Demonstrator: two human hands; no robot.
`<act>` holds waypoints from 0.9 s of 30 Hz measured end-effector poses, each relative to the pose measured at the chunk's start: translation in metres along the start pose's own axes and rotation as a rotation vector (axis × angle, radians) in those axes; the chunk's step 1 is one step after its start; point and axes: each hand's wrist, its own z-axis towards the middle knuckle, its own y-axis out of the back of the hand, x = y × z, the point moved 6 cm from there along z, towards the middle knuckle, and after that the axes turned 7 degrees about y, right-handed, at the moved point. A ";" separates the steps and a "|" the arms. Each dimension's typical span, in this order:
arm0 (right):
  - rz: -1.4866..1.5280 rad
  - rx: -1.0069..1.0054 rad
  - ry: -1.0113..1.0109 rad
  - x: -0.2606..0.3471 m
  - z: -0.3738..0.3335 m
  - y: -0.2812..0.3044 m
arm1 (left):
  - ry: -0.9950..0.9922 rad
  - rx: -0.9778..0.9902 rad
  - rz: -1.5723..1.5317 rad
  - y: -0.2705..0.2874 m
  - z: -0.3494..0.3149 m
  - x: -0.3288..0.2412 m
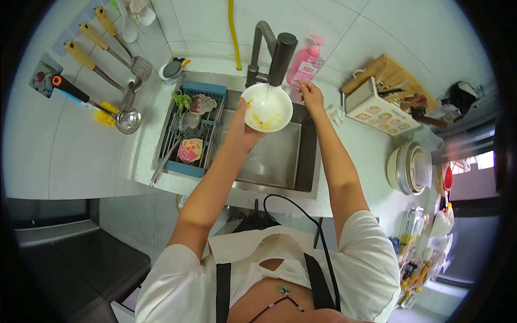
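My left hand (243,128) grips a white bowl (271,102) by its left side, over the sink (267,161). Yellow food bits cling to the inside of the bowl, which is tilted toward me. Right above it is the dark faucet (283,56), with what looks like a thin stream of water falling into the bowl. My right hand (311,98) is at the sink's back right, its fingers curled together by the base of a pink pump bottle (307,63). Whatever those fingers hold, if anything, I cannot make out.
A blue-edged drain rack (189,169) across the sink's left side holds greens, a scrubber and small colourful items. Ladles and spatulas (128,119) hang on the left wall. Right of the sink stand a utensil box (371,110) and stacked basins (401,167).
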 end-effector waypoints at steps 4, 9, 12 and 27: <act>-0.134 0.041 0.048 -0.016 0.044 -0.038 | -0.012 -0.099 0.023 -0.002 -0.007 -0.006; -0.321 0.062 0.181 0.005 0.061 -0.072 | -0.043 -0.019 0.010 0.006 0.000 -0.008; -0.363 0.116 0.211 -0.009 0.077 -0.084 | -0.055 -0.029 0.002 0.012 0.007 -0.007; -0.765 0.292 0.196 0.008 0.101 -0.082 | -0.080 -0.086 -0.062 0.035 0.040 0.004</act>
